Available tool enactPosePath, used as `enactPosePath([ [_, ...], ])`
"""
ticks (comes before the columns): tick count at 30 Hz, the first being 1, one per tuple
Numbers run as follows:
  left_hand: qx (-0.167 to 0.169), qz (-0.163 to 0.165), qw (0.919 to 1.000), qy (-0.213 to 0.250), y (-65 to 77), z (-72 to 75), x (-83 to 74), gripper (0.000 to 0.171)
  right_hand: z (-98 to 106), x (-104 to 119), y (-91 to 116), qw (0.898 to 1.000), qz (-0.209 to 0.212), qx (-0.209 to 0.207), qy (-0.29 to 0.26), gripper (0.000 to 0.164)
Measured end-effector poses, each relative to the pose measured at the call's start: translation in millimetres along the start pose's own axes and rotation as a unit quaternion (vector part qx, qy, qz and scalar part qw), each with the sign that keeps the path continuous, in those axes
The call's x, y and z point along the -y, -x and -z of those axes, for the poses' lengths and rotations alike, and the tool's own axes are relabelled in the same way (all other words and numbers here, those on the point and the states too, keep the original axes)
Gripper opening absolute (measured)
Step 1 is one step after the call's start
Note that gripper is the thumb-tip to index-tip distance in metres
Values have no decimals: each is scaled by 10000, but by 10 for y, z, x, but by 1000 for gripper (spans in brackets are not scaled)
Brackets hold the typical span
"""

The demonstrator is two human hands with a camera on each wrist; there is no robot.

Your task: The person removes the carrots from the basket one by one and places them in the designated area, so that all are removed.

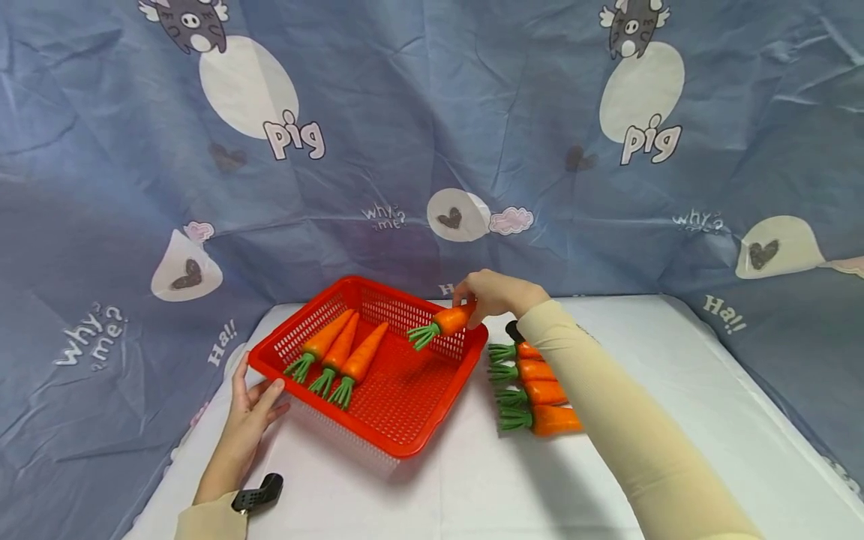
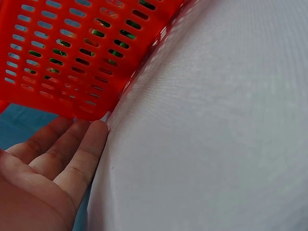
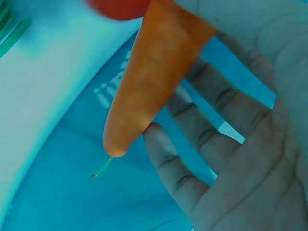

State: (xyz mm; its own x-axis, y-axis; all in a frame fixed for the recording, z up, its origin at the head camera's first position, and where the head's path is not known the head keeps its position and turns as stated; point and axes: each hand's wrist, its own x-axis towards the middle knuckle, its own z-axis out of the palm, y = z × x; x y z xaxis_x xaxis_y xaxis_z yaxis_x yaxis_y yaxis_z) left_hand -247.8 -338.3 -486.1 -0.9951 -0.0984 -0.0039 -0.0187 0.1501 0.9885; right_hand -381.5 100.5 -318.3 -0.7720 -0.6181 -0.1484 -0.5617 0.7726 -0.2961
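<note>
My right hand (image 1: 491, 291) pinches an orange carrot (image 1: 454, 320) with green stalks over the right end of a red plastic basket (image 1: 412, 397). In the right wrist view the tapering carrot (image 3: 149, 82) points down, with fingers along its side. Three more carrots (image 1: 364, 356) lie side by side inside the basket, at its left. My left hand (image 1: 246, 412) touches the basket's left corner. Its fingers (image 2: 79, 163) look fairly straight in the left wrist view, their tips against the basket's lower edge. Several carrots (image 1: 550, 394) lie in a row to the right, partly covered by the right sleeve.
A white cloth (image 1: 486, 495) covers the table. Behind it hangs a blue printed curtain (image 1: 378, 150). A black wrist device (image 1: 259, 493) sits on the left wrist. The basket's raised rim (image 1: 466, 382) stands between its carrots and the row on the right.
</note>
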Motion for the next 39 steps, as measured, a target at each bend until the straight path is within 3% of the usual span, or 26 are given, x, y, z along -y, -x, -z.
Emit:
enactPosePath([
  [12, 38, 124, 9999, -35, -4, -36, -6, 92, -12, -534, 276, 9977, -76, -292, -610, 37],
  [23, 69, -14, 10000, 39, 12, -12, -11, 92, 2, -946, 618, 9942, -538, -402, -843, 40],
  [39, -10, -3, 10000, 43, 8, 18, -6, 92, -269, -1541, 1101, 9831, -1363, -312, -1180, 43],
])
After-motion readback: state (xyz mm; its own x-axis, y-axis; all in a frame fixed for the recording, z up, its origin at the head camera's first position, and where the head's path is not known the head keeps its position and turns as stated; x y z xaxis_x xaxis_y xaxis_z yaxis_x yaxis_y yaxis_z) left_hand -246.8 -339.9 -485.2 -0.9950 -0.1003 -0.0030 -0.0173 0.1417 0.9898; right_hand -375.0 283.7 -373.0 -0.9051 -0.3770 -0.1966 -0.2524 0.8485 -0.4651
